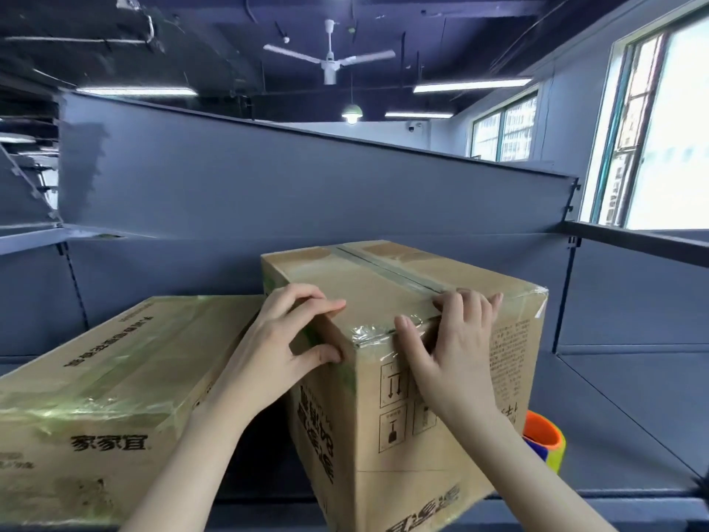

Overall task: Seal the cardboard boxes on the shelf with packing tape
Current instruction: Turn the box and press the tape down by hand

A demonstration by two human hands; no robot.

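A: Entry: tall box [383, 455]. Location?
B: On shelf [614, 397], corner outward, just beside flat box [107, 378]; tape strip [383, 266] along top seam.
A: Status, left hand [276, 347]?
B: Clasping top left corner, fingers on lid, thumb on side.
A: And right hand [449, 359]?
B: Fingers bent over front top edge at seam end, thumb flat on wrinkled clear tape [370, 332].
A: Step in hand?
B: Probably smoothing down tape end.
A: Next?
B: Likely firm rubbing over wrinkles; afterwards tape roll [543, 441], on shelf right of box.
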